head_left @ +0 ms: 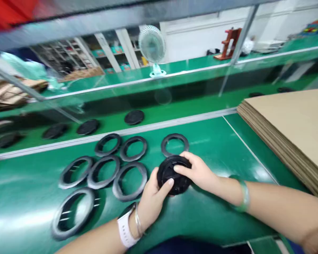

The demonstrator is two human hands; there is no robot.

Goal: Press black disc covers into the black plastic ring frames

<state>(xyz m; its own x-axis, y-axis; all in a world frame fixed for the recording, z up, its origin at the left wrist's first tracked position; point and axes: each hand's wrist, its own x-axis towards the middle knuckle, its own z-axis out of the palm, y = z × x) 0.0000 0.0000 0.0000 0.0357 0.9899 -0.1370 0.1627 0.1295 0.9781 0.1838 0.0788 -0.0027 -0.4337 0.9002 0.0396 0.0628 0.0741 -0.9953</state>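
On the green counter (pixel 214 148), a round black disc (pixel 172 174) lies flat, no writing legible; left hand (pixel 152 197) and right hand (pixel 198 171) pinch its edges beside grey rings (pixel 129 180).

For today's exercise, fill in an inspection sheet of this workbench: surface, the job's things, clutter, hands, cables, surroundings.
Surface: green bench mat, glossy, with white line markings.
Job's things: black round disc held on the mat; seven loose black rings lie left of and behind it.
Clutter: stack of cardboard sheets at the right.
Hands: left hand and right hand both grip the disc, fingers over its edge.
Cables: nothing seen.
Surroundings: green conveyor carrying black discs; small fan on the shelf beyond.
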